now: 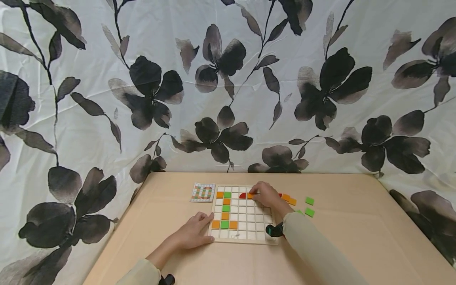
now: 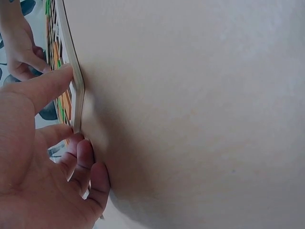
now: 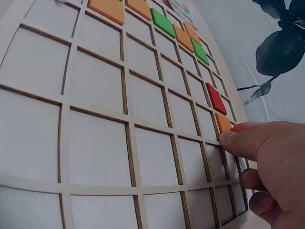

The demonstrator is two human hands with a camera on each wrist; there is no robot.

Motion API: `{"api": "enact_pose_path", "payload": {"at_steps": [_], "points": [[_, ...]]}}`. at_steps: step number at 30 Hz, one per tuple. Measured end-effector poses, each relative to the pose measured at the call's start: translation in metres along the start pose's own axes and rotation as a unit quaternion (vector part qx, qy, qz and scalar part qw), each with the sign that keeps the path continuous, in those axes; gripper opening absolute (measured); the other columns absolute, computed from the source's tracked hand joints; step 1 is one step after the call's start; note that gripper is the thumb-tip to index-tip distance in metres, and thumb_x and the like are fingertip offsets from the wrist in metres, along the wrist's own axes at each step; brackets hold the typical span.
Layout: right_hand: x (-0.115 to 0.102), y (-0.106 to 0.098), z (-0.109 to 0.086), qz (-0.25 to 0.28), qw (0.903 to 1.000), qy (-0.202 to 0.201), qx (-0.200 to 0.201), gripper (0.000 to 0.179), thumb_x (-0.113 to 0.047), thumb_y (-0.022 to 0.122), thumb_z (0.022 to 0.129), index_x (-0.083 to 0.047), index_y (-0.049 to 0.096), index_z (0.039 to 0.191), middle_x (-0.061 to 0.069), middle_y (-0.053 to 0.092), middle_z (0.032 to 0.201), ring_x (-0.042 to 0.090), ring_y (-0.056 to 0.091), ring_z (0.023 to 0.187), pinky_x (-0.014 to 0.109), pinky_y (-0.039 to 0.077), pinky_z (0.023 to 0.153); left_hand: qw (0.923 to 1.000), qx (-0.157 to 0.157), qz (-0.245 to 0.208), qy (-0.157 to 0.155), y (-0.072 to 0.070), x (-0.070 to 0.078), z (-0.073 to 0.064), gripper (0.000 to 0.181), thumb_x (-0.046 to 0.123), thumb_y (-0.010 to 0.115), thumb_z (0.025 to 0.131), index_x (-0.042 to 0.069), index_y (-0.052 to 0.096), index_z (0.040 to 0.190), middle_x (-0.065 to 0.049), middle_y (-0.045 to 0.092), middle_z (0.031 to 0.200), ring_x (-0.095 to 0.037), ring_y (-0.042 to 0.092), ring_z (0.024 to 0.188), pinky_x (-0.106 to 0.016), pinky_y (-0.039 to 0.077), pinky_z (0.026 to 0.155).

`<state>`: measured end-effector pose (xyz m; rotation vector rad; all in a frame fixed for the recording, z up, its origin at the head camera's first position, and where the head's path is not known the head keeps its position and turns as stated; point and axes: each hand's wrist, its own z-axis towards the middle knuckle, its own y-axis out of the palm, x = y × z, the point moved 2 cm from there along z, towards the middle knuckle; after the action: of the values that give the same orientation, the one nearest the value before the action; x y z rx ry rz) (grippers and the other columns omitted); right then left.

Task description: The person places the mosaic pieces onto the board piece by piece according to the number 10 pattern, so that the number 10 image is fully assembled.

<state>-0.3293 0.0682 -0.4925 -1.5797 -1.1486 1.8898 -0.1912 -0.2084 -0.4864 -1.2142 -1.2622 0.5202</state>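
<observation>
Here, on the tabletop [image 1: 360, 221], a gridded board [image 1: 251, 225] stands partly tiled, an orange tile [image 3: 222, 121] at one of its far cells.
The board lies flat; the left hand [image 1: 194, 231], loosely spread, touches its near-left corner with thumb and forefinger, a light brace that looks enough to stop it sliding. The right hand [image 1: 265, 194] pinches the orange tile just right of the red piece [image 3: 216, 99]; whether it is fully seated, I cannot tell. Best, probably, to square it to the cell walls, press it flat, then release straight upward, sparing the red piece a nudge.
</observation>
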Motion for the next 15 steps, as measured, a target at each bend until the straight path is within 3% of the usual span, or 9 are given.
{"api": "enact_pose_path", "payload": {"at_steps": [5, 15], "points": [[0.005, -0.002, -0.005, -0.009, 0.9999, -0.006, -0.001, 0.019, -0.012, 0.072, 0.085, -0.012, 0.074, 0.104, 0.002, 0.064, 0.098, 0.019, 0.055, 0.089, 0.042, 0.048, 0.088, 1.0000, -0.003, 0.004, 0.000, 0.003, -0.001, 0.000, 0.079, 0.044, 0.067, 0.087, 0.009, 0.036, 0.150, -0.008, 0.043, 0.130, -0.019, 0.043, 0.108, -0.043, 0.041, 0.093], [0.018, -0.026, -0.023, -0.020, 0.9987, -0.044, 0.014, 0.020, -0.017, 0.072, 0.087, -0.011, 0.073, 0.106, 0.002, 0.065, 0.097, 0.020, 0.059, 0.092, 0.044, 0.048, 0.087, 1.0000, 0.002, 0.008, -0.001, 0.001, -0.001, 0.003, 0.078, 0.043, 0.067, 0.087, 0.008, 0.036, 0.149, -0.009, 0.043, 0.130, -0.020, 0.043, 0.108, -0.044, 0.041, 0.094]]}}
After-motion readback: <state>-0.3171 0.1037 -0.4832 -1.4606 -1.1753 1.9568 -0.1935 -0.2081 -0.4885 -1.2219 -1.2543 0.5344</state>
